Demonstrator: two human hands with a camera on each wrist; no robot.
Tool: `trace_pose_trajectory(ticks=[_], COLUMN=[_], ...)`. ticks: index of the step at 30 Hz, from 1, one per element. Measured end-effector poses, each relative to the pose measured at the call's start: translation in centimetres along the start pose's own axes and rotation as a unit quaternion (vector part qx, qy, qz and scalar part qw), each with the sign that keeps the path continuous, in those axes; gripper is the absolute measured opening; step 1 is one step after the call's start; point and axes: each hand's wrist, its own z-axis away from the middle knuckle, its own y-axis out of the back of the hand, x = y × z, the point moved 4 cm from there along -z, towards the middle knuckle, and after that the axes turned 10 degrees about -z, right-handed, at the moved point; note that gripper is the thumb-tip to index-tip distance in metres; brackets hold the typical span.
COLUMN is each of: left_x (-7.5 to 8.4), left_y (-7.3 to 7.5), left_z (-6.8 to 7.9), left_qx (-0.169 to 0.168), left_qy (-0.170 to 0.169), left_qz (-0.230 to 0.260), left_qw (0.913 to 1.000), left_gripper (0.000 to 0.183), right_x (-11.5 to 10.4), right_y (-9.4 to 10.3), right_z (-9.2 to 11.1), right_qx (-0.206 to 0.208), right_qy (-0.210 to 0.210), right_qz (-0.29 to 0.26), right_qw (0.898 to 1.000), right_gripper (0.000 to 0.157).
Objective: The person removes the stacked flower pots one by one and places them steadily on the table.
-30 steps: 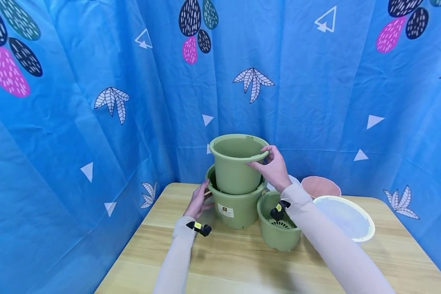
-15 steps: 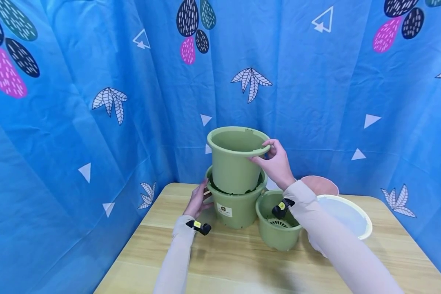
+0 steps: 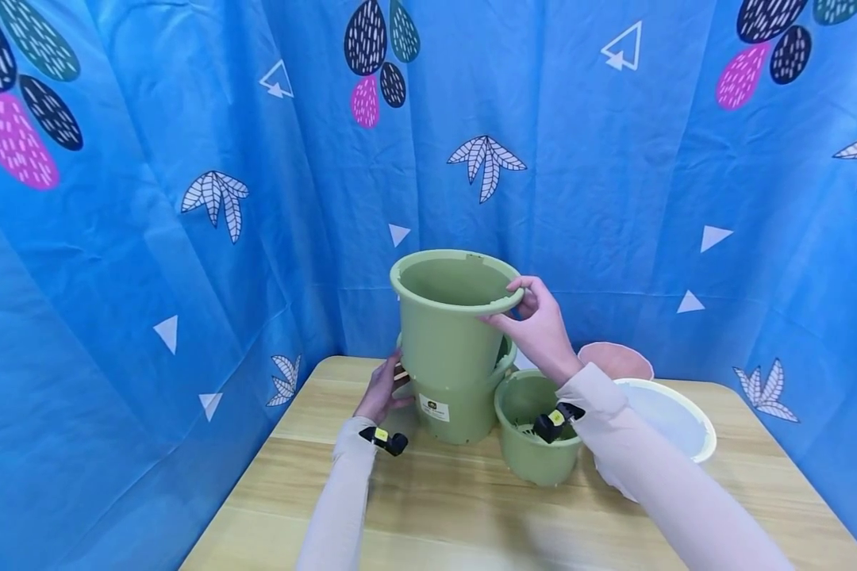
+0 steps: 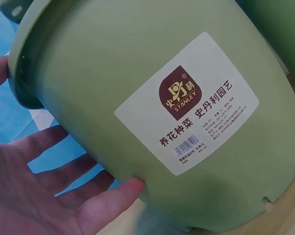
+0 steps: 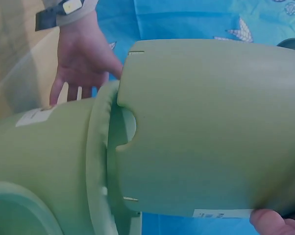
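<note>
A green plastic flower pot [image 3: 443,341] is held up by my right hand [image 3: 539,329], whose thumb and fingers pinch its rim on the right. Its base is just over the rim of a second green flower pot [image 3: 464,416], which stands on the table with a white label [image 4: 186,103] on its side. In the right wrist view the raised pot [image 5: 206,127] shows a notched base edge near that rim. My left hand [image 3: 380,388] rests against the lower pot's left side, fingers spread and fairly straight, touching its wall and rim.
A smaller green pot [image 3: 539,460] with a slotted bottom stands to the right. Behind it are a pink pot [image 3: 614,361] and a wide white-rimmed pot [image 3: 678,396], partly hidden by the right sleeve. Blue curtains [image 3: 578,198] hang round the wooden table [image 3: 286,492].
The right hand first raised the upper pot out of the lower one, then shifted it left and nearer; it now covers much of the lower pot's rim. The left hand stays against the lower pot.
</note>
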Motion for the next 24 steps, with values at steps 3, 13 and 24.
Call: trace_pose_trajectory(ticks=[3, 13, 24], left_x=[0.0, -0.1, 0.4], left_y=[0.1, 0.3, 0.3], left_z=[0.0, -0.2, 0.4], left_qx=[0.002, 0.009, 0.037], left_qy=[0.001, 0.001, -0.046], left_qz=[0.000, -0.002, -0.024], left_qw=[1.0000, 1.0000, 0.9980], left_gripper=[0.072, 0.062, 0.038], right_x=[-0.2, -0.9, -1.4], right_y=[0.2, 0.4, 0.4], right_z=[0.5, 2.7, 6.1], right_qx=[0.002, -0.020, -0.052], right_qy=[-0.001, 0.003, 0.007], right_qz=[-0.002, -0.034, -0.074], right_qw=[1.000, 0.999, 0.996], right_gripper=[0.060, 0.058, 0.060])
